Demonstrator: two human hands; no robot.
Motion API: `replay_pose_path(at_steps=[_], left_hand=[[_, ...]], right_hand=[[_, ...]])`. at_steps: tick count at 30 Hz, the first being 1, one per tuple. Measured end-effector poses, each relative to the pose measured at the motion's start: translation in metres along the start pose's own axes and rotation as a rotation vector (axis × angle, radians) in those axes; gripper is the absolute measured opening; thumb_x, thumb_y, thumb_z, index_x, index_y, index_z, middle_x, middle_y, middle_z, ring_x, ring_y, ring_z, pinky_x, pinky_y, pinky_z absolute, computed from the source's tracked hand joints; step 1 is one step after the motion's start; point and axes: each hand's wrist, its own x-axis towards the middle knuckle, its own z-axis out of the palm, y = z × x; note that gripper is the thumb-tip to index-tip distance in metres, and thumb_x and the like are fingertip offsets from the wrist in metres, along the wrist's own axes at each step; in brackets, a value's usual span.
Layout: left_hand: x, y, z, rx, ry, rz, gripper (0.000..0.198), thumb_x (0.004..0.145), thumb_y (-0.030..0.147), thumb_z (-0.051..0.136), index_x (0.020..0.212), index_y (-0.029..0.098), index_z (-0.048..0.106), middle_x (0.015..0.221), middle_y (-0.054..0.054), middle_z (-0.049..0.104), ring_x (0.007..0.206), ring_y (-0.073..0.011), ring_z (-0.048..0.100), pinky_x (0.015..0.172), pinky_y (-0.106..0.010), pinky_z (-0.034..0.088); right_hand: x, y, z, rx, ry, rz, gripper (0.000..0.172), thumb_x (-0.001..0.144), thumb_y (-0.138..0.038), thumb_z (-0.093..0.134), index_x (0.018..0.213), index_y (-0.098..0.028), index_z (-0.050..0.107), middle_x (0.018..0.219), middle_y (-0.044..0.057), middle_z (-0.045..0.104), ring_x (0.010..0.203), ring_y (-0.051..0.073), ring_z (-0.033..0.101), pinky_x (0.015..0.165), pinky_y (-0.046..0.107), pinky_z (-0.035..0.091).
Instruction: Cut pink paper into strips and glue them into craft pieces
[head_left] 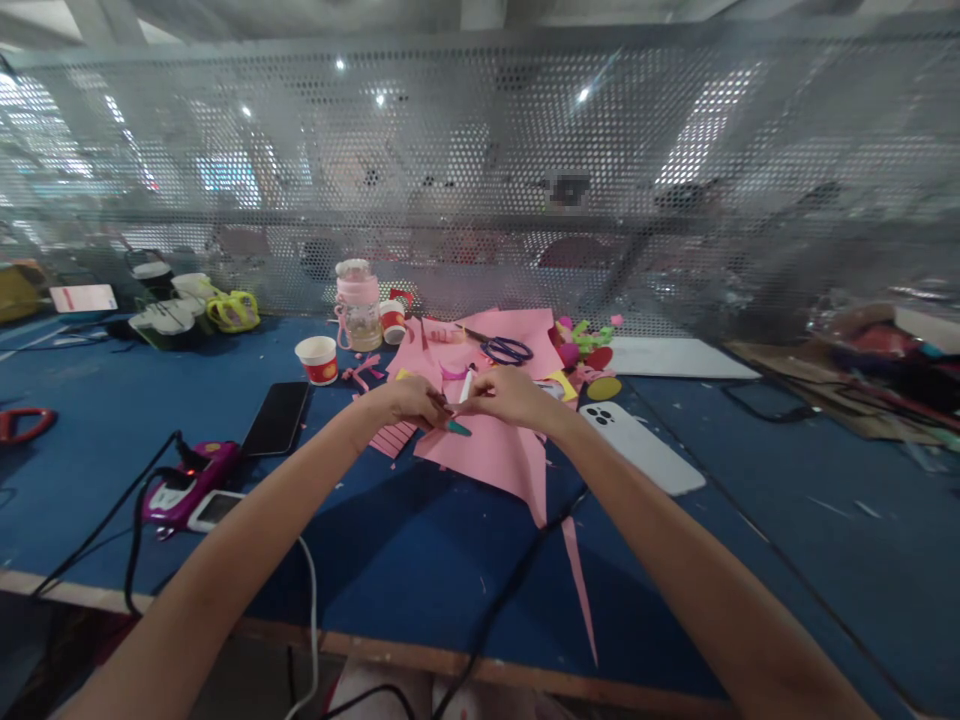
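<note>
Both hands meet over a pile of pink paper on the blue table. My left hand is closed, and a small teal, pointed thing sticks out below its fingers. My right hand pinches close against the left fingertips; what lies between its fingers is too small to make out. A white pen-like stick shows just behind the fingertips. Scissors with dark blue handles rest on the paper beyond my hands. Ruled pink paper lies under my left wrist.
Left of the paper are a paper cup, a pink-lidded bottle, a black phone and a purple power strip with cables. A white phone lies near my right forearm. A perforated metal screen stands behind.
</note>
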Motion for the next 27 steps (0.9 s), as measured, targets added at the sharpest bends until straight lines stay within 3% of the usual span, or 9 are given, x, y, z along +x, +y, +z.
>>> replay_pose_path(at_steps=[9, 14, 19, 23, 27], left_hand=[[-0.001, 0.001, 0.000, 0.043, -0.016, 0.001, 0.026, 0.046, 0.005, 0.066, 0.070, 0.011, 0.061, 0.056, 0.002, 0.059, 0.061, -0.0123, 0.057, 0.064, -0.028, 0.046], [-0.002, 0.001, 0.000, 0.020, -0.046, 0.013, 0.028, 0.046, 0.006, 0.066, 0.073, 0.012, 0.063, 0.058, 0.002, 0.061, 0.064, -0.0130, 0.057, 0.066, -0.029, 0.046], [-0.003, 0.002, 0.000, 0.006, -0.050, 0.014, 0.026, 0.047, 0.006, 0.066, 0.072, 0.012, 0.062, 0.057, 0.002, 0.061, 0.061, -0.0111, 0.057, 0.064, -0.027, 0.045], [-0.004, 0.002, 0.001, -0.032, -0.082, 0.025, 0.027, 0.045, 0.005, 0.068, 0.070, 0.012, 0.061, 0.055, 0.002, 0.061, 0.058, -0.0101, 0.056, 0.061, -0.025, 0.044], [-0.004, 0.002, 0.000, -0.050, -0.102, 0.030, 0.026, 0.044, 0.006, 0.068, 0.068, 0.013, 0.061, 0.053, 0.002, 0.061, 0.056, -0.0100, 0.055, 0.059, -0.025, 0.044]], right_hand=[[0.000, 0.003, -0.001, 0.004, 0.100, -0.073, 0.035, 0.070, -0.049, 0.055, 0.059, -0.018, 0.067, 0.056, 0.002, 0.060, 0.060, 0.013, 0.050, 0.057, 0.025, 0.027], [-0.001, 0.004, -0.003, -0.045, 0.097, -0.090, 0.031, 0.072, -0.046, 0.053, 0.060, -0.021, 0.068, 0.060, 0.001, 0.063, 0.068, 0.016, 0.052, 0.069, 0.031, 0.030], [-0.001, 0.006, -0.008, -0.138, 0.107, -0.161, 0.021, 0.072, -0.043, 0.056, 0.064, -0.027, 0.068, 0.073, 0.001, 0.066, 0.092, 0.024, 0.049, 0.084, 0.044, 0.021], [0.001, 0.009, -0.013, -0.172, 0.085, -0.227, 0.011, 0.071, -0.033, 0.060, 0.066, -0.028, 0.069, 0.078, 0.001, 0.066, 0.093, 0.023, 0.050, 0.089, 0.049, 0.013], [0.003, 0.013, -0.014, -0.172, 0.066, -0.296, 0.013, 0.074, -0.033, 0.057, 0.069, -0.029, 0.069, 0.079, 0.000, 0.066, 0.092, 0.021, 0.051, 0.091, 0.049, 0.011]])
